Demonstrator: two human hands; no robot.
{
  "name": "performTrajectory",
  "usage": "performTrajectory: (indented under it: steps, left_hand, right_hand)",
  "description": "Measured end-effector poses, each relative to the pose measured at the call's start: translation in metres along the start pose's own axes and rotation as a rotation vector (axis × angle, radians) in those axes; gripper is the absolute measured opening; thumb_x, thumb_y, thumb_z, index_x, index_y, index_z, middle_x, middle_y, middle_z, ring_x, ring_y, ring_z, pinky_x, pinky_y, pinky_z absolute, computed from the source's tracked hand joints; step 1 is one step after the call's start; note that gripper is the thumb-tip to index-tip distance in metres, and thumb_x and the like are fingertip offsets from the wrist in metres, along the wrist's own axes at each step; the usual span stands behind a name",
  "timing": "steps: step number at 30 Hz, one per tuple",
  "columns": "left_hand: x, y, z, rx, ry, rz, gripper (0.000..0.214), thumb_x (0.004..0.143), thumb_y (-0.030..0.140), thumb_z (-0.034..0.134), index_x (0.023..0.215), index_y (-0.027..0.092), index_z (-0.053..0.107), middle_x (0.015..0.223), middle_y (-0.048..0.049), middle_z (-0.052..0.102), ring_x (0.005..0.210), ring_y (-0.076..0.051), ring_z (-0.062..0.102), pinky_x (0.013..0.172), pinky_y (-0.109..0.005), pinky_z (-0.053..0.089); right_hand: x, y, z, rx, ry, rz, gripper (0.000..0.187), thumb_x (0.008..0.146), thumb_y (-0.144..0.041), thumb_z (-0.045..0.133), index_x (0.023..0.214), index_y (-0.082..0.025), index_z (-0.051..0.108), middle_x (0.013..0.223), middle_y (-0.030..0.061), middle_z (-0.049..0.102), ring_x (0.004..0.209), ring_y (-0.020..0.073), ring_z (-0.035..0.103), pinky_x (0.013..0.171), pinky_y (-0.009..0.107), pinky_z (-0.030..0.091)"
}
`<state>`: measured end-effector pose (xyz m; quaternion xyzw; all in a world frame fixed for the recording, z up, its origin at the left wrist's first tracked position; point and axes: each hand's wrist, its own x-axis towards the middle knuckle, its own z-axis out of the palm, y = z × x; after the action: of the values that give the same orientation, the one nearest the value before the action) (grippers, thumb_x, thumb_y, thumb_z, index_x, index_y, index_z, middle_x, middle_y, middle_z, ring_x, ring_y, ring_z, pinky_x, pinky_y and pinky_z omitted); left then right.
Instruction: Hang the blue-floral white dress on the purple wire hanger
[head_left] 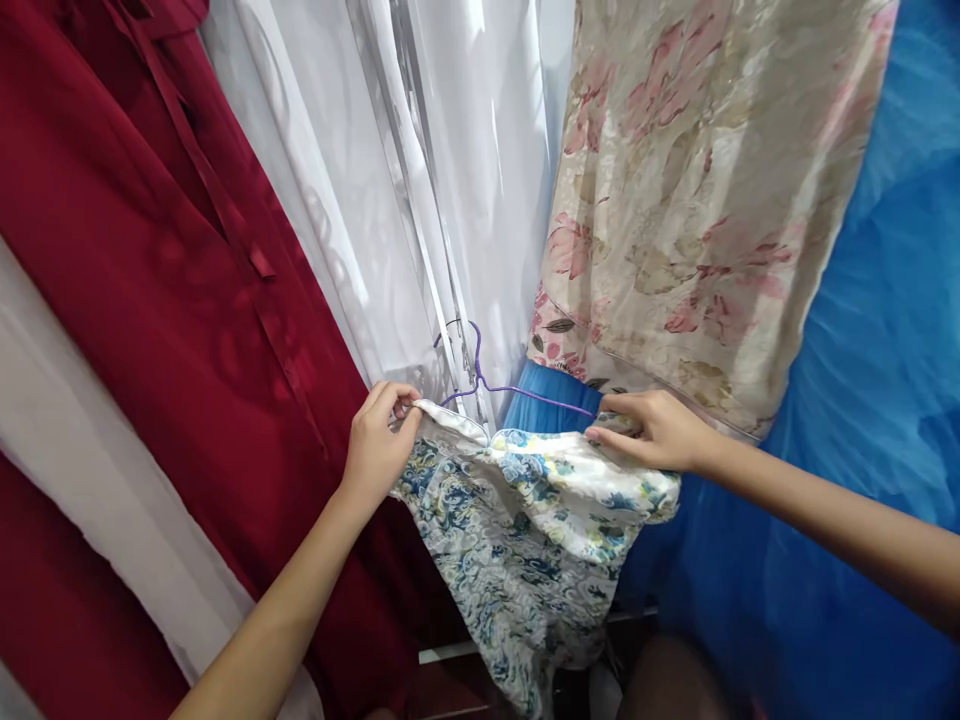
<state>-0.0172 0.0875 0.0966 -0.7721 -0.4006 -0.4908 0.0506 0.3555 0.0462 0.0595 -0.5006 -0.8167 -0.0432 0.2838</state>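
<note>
A white garment with a blue and yellow floral print (525,540) hangs between my hands, its lower part narrowing toward the floor. My left hand (381,435) pinches the garment's upper left edge. At the upper right edge, my right hand (649,428) is closed on the fabric, close to one end of a purple hanger (517,391). The hanger's hook points up, and its two arms slope down behind the garment's top edge. Whether the right fingers also grip the hanger's tip I cannot tell.
Dark red fabric (150,230) hangs on the left beside long white cloth (487,180) with narrow ties. To the right hang a beige garment with pink flowers (690,220) and blue gauzy fabric (870,400). Dark floor shows below the held garment.
</note>
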Motion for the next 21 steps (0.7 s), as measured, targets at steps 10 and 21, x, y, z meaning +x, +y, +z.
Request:
performTrajectory:
  steps: [10,21]
  left_hand:
    - [-0.018,-0.021,0.024,-0.02,-0.302,-0.169,0.037,0.1,0.054,0.045,0.09,0.022,0.06,0.075,0.0026,0.058,0.071,-0.017,0.054,0.067,-0.026,0.038]
    - [-0.044,-0.048,0.007,-0.056,-0.145,-0.169,0.036,0.101,0.047,0.046,0.087,0.02,0.065,0.079,-0.0006,0.061,0.077,-0.018,0.055,0.073,-0.027,0.041]
  right_hand:
    - [-0.038,-0.029,-0.025,0.978,-0.196,0.317,0.041,0.071,-0.036,0.067,0.107,-0.017,0.078,0.089,0.0078,0.077,0.077,0.0245,0.068,0.064,0.031,0.052]
    - [0.014,-0.042,-0.014,1.152,-0.396,0.237,0.046,0.092,-0.053,0.059,0.069,-0.014,0.07,0.052,-0.0003,0.051,0.046,0.0095,0.038,0.044,0.024,0.028]
